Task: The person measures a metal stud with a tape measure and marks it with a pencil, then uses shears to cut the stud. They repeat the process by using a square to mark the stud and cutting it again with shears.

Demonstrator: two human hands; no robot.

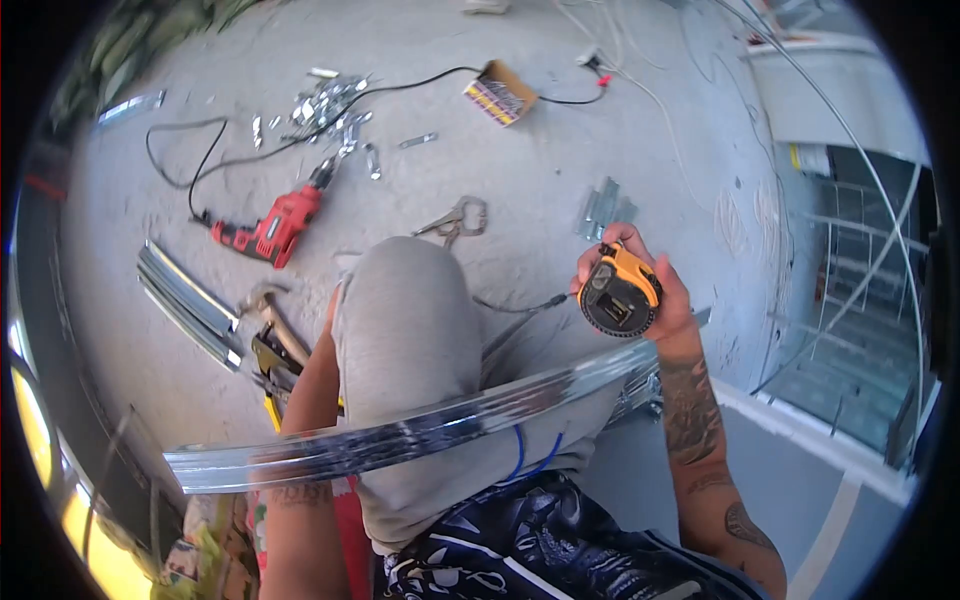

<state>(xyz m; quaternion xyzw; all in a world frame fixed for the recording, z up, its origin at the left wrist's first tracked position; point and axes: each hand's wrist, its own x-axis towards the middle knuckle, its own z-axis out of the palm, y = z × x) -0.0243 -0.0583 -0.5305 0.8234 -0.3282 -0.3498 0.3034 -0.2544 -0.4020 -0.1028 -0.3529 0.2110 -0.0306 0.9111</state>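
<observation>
My right hand is closed around a yellow and black tape measure, held beside my raised knee. No blade shows out of its case; a dark strap hangs from it. Along the left side of the knee runs my left arm, and only the edge of my left hand shows; its fingers are hidden. A long shiny metal channel lies across my lap, over the left forearm. Close to that forearm are a claw hammer and yellow-handled snips on the floor.
A red corded drill lies at the left, near scattered metal pieces. Locking pliers and short metal pieces lie ahead. Farther off are a small box and cables. Metal channels rest at left; an opening is at right.
</observation>
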